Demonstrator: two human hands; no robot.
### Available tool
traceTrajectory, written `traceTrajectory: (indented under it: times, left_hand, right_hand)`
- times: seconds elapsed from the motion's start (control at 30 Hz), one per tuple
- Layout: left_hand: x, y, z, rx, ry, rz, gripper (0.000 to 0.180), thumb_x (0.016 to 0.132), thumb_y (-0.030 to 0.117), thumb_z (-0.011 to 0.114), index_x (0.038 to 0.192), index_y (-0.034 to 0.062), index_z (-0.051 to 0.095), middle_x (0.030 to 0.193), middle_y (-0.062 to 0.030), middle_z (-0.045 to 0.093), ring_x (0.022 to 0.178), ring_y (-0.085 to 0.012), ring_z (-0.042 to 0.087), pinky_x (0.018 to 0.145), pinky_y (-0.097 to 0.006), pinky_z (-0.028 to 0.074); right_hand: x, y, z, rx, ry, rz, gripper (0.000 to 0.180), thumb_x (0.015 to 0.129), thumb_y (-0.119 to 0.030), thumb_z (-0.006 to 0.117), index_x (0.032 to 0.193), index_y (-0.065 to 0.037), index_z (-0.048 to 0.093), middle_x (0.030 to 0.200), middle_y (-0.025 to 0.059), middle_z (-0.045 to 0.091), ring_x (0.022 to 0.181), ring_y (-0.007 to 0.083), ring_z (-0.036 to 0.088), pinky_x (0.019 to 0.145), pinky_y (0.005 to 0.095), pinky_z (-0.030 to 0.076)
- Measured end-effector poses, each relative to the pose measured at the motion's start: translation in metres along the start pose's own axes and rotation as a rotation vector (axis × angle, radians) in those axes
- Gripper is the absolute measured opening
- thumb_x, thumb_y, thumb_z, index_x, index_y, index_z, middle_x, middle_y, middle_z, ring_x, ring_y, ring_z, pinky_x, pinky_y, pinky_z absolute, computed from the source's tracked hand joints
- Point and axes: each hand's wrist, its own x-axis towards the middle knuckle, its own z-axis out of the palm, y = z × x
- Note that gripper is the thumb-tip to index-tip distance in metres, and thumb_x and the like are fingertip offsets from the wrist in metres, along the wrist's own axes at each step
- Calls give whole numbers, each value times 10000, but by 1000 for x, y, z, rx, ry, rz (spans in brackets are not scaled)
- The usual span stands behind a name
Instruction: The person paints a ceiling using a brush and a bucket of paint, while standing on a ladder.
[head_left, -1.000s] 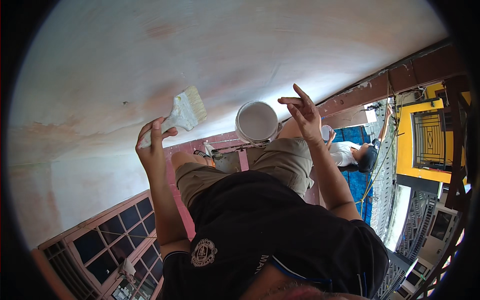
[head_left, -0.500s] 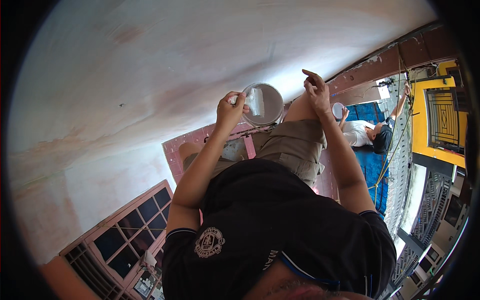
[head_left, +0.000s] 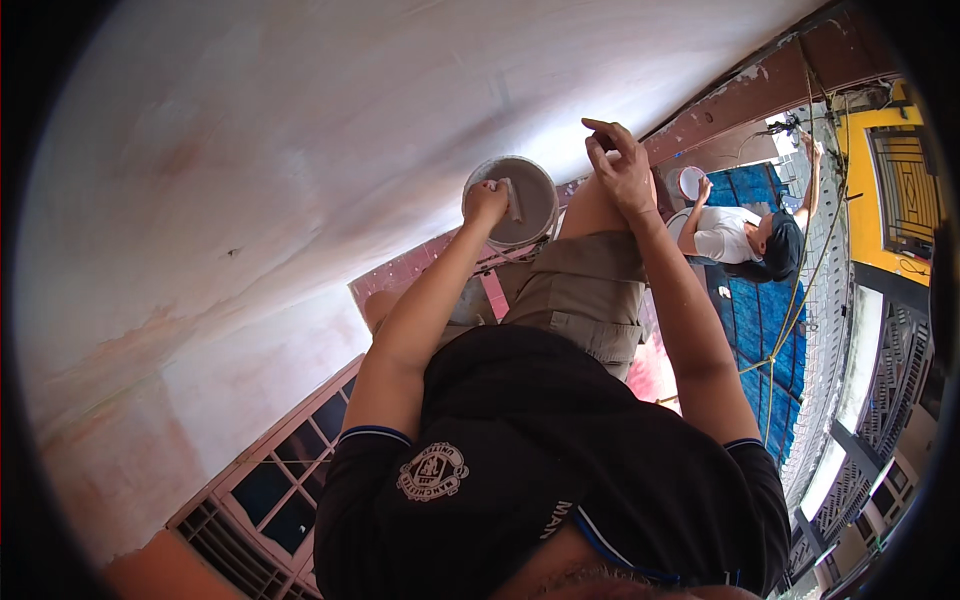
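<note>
black shirt nearest, a pale round crest and lettering across it — next the left hand, fingers wrapped round the brush inside the bucket. right hand over the knee, fingers loosely parted. alongside, a blotchy whitish wall; then pink-framed window, blue tarp, white-shirted co-worker — finally a yellow housefront.

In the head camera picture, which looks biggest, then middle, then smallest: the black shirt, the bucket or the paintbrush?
1. Black shirt, nearest the camera
2. Bucket
3. Paintbrush, counting only what shows; the left hand hides some
</note>
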Motion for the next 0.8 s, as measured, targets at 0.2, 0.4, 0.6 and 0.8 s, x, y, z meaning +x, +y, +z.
traceTrajectory:
  times: [0.2, 0.4, 0.6, 0.8]
  left_hand:
    - [19, -19, 19, 62, 42, -21, 433, 942, 369, 622, 686, 20, 641, 694, -165, 703, 651, -308, 700, 667, -445, 541]
    - [29, -25, 24, 77, 78, -15, 411, 932, 354, 621, 757, -13, 681, 775, -236, 709, 800, -421, 703, 753, -499, 542]
    - [33, -29, 29, 93, 85, 20, 419, 936, 352, 626, 777, -31, 681, 827, -248, 714, 841, -424, 700, 760, -505, 525]
    - [-7, 0, 28, 131, 56, 20, 409, 940, 348, 639, 802, -35, 680, 814, -233, 711, 839, -413, 699, 757, -482, 519]
  right_hand:
    - [2, 4, -1, -57, -25, -13, 284, 935, -35, 672, 1216, -39, 707, 899, 95, 665, 787, 153, 661, 772, 290, 527]
    - [6, 1, 3, -23, 16, -79, 250, 893, -32, 682, 1139, -35, 724, 860, 101, 647, 724, 168, 643, 637, 301, 519]
    - [9, 0, 6, -20, 8, -69, 243, 889, -24, 673, 1127, -27, 725, 859, 107, 646, 727, 180, 651, 645, 307, 528]
    - [4, 11, 0, -53, 20, -40, 232, 889, -35, 676, 1115, -24, 729, 850, 112, 645, 729, 185, 656, 641, 309, 528]
